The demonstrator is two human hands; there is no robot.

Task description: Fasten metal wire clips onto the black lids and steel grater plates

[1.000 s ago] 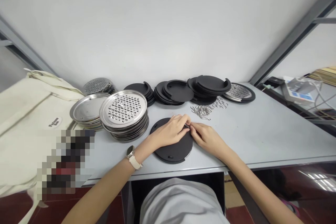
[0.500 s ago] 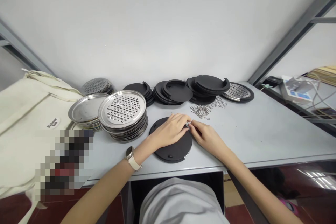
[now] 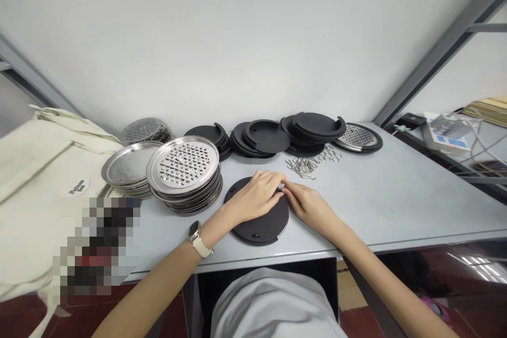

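Currently 2 bare hands are working at the R edge of 1 flat round black disc (image 3: 261, 227), which is lying on the pale grey table (image 3: 356, 195) near its front edge. L hand (image 3: 257, 198) is resting palm-down across the disc, fingers curling over its edge & closing w/ the thumb on 1 small silvery metal piece (image 3: 281, 187); R hand (image 3: 311, 207) is pinching the same pc btwn thumb & fingertips, its exact shape being mostly hidden. 1 watch w/ cream strap (image 3: 201, 247) is sitting on the L wrist. Behind, 3 piles of round black plates are standing along the wall: 1 L pile (image 3: 202, 134), 1 mid pile (image 3: 269, 137), 1 R pile (image 3: 319, 125), no. of plates per pile being unclear. 1 perforated steel disc in a black ring (image 3: 358, 138) is lying just beside the R pile. 2 small heaps are lying in front of it: 1 of thin wire hooks (image 3: 301, 165), 1 of wire rings (image 3: 330, 154), pcs overlapping too much to count. On the L, 3 steel stacks are standing: 1 tall stack of round perforated graters (image 3: 184, 166), 1 stack topped w/ a plain shiny dish (image 3: 129, 165), 1 rear grater stack (image 3: 144, 130). 1 cream cloth bag (image 3: 35, 185) is lying far L.
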